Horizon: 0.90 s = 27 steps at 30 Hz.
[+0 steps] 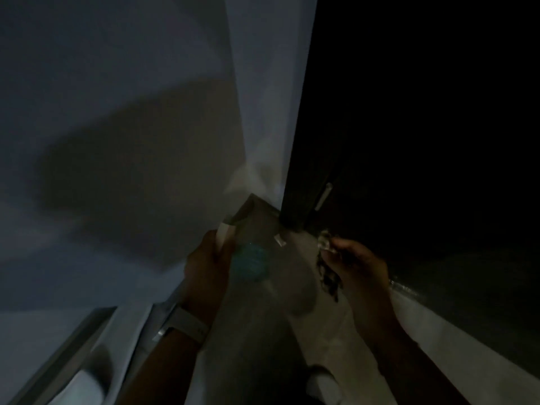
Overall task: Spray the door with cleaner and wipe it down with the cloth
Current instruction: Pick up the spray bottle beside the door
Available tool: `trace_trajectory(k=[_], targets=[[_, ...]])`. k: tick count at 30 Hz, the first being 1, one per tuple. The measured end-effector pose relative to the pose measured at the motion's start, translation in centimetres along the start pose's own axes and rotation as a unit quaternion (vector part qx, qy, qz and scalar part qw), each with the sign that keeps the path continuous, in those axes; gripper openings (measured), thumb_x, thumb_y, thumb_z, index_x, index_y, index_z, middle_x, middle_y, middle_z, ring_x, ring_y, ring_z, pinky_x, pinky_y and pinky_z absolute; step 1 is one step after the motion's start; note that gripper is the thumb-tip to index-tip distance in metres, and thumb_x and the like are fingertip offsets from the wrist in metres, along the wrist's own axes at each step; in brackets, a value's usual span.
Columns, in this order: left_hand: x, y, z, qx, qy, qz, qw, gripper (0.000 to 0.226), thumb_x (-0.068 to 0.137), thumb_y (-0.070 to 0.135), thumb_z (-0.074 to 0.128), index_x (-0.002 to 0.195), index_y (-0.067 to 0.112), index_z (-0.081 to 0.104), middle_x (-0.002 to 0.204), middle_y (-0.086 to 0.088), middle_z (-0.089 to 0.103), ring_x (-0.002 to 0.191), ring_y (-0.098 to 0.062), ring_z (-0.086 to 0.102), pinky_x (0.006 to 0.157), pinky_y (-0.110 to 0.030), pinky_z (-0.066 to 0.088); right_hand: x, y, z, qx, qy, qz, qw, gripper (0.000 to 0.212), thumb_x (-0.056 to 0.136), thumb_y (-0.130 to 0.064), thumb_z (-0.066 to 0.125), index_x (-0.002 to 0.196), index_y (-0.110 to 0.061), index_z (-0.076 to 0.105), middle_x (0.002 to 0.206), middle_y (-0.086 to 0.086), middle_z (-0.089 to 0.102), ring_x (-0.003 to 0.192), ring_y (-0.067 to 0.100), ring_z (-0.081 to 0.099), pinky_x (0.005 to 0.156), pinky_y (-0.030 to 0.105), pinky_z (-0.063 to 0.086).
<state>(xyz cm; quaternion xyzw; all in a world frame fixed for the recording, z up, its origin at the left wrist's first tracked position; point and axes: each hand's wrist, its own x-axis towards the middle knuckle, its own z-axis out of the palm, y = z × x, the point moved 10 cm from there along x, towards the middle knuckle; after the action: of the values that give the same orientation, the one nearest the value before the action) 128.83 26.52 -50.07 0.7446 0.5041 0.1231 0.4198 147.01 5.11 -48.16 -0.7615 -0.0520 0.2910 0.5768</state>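
Observation:
The view is dim and blurred. A dark door fills the right side, and a pale metal hinge shows on its edge. My left hand is closed around a spray bottle with a teal label and a white nozzle, held low beside the door's edge. My right hand grips a patterned cloth, which hangs down just in front of the door's lower part. I cannot tell whether the cloth touches the door.
A pale wall with a large shadow takes up the left side and meets a white strip next to the door. A grey floor lies below my hands. A white object sits near the bottom edge.

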Motion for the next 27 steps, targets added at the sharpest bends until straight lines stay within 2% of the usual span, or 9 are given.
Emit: trace_trajectory(k=[3, 6, 8, 10, 12, 17, 21, 24, 27], targets=[[-5.5, 2.0, -4.3, -0.044, 0.01, -0.039, 0.998, 0.034, 0.089, 0.052, 0.049, 0.104, 0.024, 0.061, 0.083, -0.001, 0.066, 0.075, -0.018, 0.064, 0.073, -0.048, 0.056, -3.5, -2.6, -0.6, -0.057, 0.005, 0.02, 0.998, 0.015, 0.088, -0.013, 0.066, 0.098, -0.024, 0.067, 0.092, -0.007, 0.069, 0.077, 0.002, 0.066, 0.059, 0.016, 0.05], [-11.7, 5.3, -9.3, -0.081, 0.027, -0.071, 0.994, 0.006, 0.092, 0.041, 0.055, 0.088, 0.037, 0.057, 0.079, -0.005, 0.066, 0.073, -0.021, 0.065, 0.07, -0.048, 0.056, -8.0, -7.2, -0.6, -0.08, -0.023, 0.023, 0.996, 0.015, 0.088, -0.015, 0.068, 0.1, -0.023, 0.069, 0.1, -0.002, 0.068, 0.088, 0.011, 0.066, 0.068, 0.025, 0.053], [-15.9, 8.1, -13.2, -0.102, 0.043, -0.093, 0.989, 0.016, 0.095, 0.028, 0.058, 0.083, 0.038, 0.055, 0.074, 0.004, 0.065, 0.068, -0.007, 0.065, 0.063, -0.037, 0.055, -11.8, -11.2, -0.8, -0.084, -0.054, 0.031, 0.995, 0.014, 0.087, -0.016, 0.069, 0.097, -0.025, 0.069, 0.098, 0.001, 0.068, 0.084, 0.014, 0.064, 0.066, 0.026, 0.051], [-20.0, 11.0, -17.3, -0.121, 0.046, -0.107, 0.986, 0.017, 0.095, 0.025, 0.057, 0.084, 0.038, 0.055, 0.076, 0.01, 0.065, 0.069, 0.005, 0.063, 0.059, -0.019, 0.049, -15.6, -16.0, -1.0, -0.086, -0.082, 0.019, 0.993, 0.014, 0.087, -0.012, 0.069, 0.095, -0.022, 0.068, 0.092, 0.0, 0.067, 0.073, 0.002, 0.063, 0.057, 0.015, 0.048], [-24.4, 13.7, -21.5, -0.14, 0.04, -0.117, 0.982, 0.015, 0.095, 0.024, 0.057, 0.089, 0.037, 0.056, 0.08, 0.009, 0.066, 0.071, 0.008, 0.063, 0.059, -0.013, 0.049, -19.7, -20.8, -1.3, -0.1, -0.102, 0.009, 0.99, 0.015, 0.087, -0.007, 0.068, 0.095, -0.019, 0.067, 0.087, -0.004, 0.065, 0.065, -0.007, 0.061, 0.051, 0.007, 0.045], [-34.9, 19.8, -33.6, -0.144, 0.062, -0.128, 0.979, 0.015, 0.094, 0.023, 0.061, 0.088, 0.036, 0.058, 0.08, 0.007, 0.068, 0.072, 0.002, 0.066, 0.064, -0.021, 0.054, -30.9, -31.7, -1.8, -0.131, -0.157, -0.017, 0.979, 0.016, 0.087, -0.012, 0.07, 0.093, -0.027, 0.067, 0.095, 0.002, 0.067, 0.077, 0.005, 0.063, 0.055, 0.007, 0.046], [-43.6, 22.5, -42.5, -0.146, 0.129, -0.153, 0.969, 0.008, 0.09, 0.025, 0.067, 0.092, 0.033, 0.065, 0.077, 0.013, 0.07, 0.072, 0.003, 0.068, 0.067, -0.022, 0.057, -38.8, -39.1, -1.1, -0.159, -0.239, -0.054, 0.956, 0.015, 0.087, -0.015, 0.07, 0.098, -0.024, 0.069, 0.092, 0.002, 0.066, 0.073, 0.009, 0.06, 0.052, 0.009, 0.044], [-49.9, 21.7, -47.2, -0.177, 0.212, -0.194, 0.941, 0.007, 0.087, 0.026, 0.07, 0.093, 0.023, 0.07, 0.074, 0.01, 0.072, 0.074, -0.005, 0.071, 0.067, -0.03, 0.06, -43.9, -41.9, 0.1, -0.171, -0.294, -0.072, 0.938, 0.018, 0.088, -0.015, 0.069, 0.097, -0.03, 0.069, 0.092, 0.002, 0.066, 0.075, 0.013, 0.06, 0.054, 0.012, 0.044], [-56.6, 20.6, -50.9, -0.21, 0.306, -0.236, 0.898, 0.004, 0.086, 0.025, 0.072, 0.089, 0.025, 0.069, 0.076, 0.009, 0.073, 0.073, -0.011, 0.072, 0.067, -0.039, 0.061, -49.1, -43.3, 2.8, -0.173, -0.37, -0.089, 0.909, 0.015, 0.087, -0.014, 0.071, 0.096, -0.026, 0.07, 0.089, -0.001, 0.068, 0.075, 0.013, 0.062, 0.059, 0.017, 0.047]])
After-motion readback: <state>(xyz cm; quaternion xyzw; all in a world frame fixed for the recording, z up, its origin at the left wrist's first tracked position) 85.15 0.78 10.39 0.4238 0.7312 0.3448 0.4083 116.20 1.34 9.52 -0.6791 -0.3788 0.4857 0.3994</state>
